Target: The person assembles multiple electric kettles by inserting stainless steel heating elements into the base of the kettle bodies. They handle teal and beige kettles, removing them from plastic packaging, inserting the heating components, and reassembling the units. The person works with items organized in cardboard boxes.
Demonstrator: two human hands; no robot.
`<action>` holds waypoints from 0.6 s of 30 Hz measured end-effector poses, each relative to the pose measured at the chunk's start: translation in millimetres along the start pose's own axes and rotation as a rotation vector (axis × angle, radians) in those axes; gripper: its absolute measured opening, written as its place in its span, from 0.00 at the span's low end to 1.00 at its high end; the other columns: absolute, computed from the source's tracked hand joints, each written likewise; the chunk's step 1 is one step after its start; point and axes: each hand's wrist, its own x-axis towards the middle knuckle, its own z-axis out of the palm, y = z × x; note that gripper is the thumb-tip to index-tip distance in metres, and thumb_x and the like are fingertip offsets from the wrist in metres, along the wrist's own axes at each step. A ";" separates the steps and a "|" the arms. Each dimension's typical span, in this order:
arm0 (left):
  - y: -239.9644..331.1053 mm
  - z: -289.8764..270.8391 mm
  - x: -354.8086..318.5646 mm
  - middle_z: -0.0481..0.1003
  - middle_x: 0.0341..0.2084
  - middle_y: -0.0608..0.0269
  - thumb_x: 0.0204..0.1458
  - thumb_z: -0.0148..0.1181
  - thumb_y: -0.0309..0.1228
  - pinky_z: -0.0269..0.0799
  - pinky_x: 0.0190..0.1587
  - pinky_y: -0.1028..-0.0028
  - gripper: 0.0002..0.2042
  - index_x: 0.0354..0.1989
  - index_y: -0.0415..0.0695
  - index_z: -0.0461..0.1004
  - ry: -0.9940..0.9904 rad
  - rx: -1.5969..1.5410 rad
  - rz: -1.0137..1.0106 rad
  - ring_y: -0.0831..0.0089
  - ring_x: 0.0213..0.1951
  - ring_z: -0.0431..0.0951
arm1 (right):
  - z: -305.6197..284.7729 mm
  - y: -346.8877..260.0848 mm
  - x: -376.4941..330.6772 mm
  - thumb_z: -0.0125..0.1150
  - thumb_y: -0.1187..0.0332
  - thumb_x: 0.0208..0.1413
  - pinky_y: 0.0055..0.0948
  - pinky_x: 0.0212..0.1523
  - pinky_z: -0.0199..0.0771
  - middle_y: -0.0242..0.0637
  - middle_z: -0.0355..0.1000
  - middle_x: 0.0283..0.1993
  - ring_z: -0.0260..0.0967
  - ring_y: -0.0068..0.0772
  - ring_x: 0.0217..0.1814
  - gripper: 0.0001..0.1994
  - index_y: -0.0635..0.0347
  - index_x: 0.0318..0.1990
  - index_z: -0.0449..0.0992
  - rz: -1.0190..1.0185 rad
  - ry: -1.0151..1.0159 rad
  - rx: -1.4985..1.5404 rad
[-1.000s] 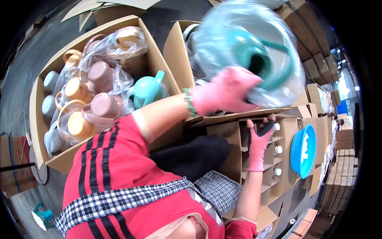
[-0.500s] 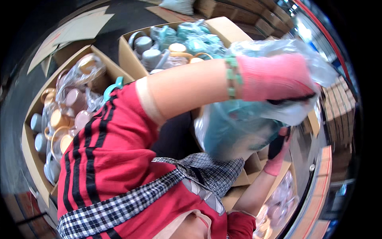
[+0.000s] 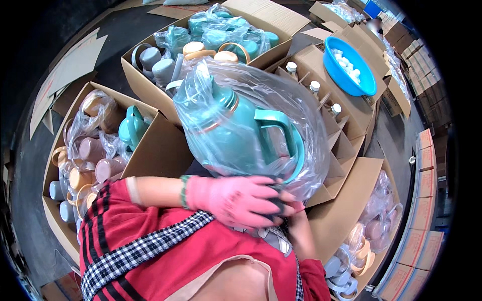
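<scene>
The left hand [image 3: 236, 199], in a pink glove, is gripping the bottom of a teal jug [image 3: 236, 128] wrapped in a clear bag [image 3: 306, 145], holding it up just above the red sleeve [image 3: 150, 236]. The right hand [image 3: 290, 206] is mostly hiding behind the left one, touching the bag's underside; whether it is clenching cannot be told. Left of the jug, a box [image 3: 60, 165] is holding pink and orange cups. Right of the jug, a divided carton [image 3: 346, 125] is holding white-capped bottles. Beyond the jug, another box [image 3: 266, 22] is holding bagged teal and grey ware. Right of that and farther than the jug, a blue basin [image 3: 351, 80] is sitting on cartons.
</scene>
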 end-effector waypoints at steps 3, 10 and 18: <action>18.5 -37.3 -59.2 0.72 0.27 0.56 0.45 0.57 0.38 0.63 0.43 0.59 0.14 0.29 0.37 0.73 0.219 -0.193 -0.324 0.56 0.34 0.72 | 7.1 -15.5 10.7 0.53 0.65 0.49 0.30 0.47 0.64 0.38 0.67 0.45 0.64 0.32 0.46 0.18 0.61 0.49 0.66 0.109 0.306 0.316; -14.0 -4.0 -125.4 0.58 0.51 0.55 0.35 0.64 0.49 0.55 0.55 0.67 0.45 0.57 0.37 0.46 0.944 -0.635 -1.021 0.64 0.53 0.58 | -9.9 -33.0 20.4 0.50 0.67 0.51 0.29 0.44 0.65 0.36 0.70 0.40 0.67 0.34 0.42 0.12 0.64 0.40 0.70 0.113 0.207 0.082; -35.8 89.8 -112.8 0.68 0.39 0.39 0.47 0.56 0.42 0.66 0.44 0.68 0.26 0.46 0.31 0.64 -0.464 -0.406 -0.784 0.53 0.42 0.70 | -98.9 -18.6 39.0 0.52 0.67 0.50 0.29 0.44 0.65 0.35 0.70 0.39 0.66 0.31 0.42 0.13 0.64 0.41 0.70 0.401 0.460 0.136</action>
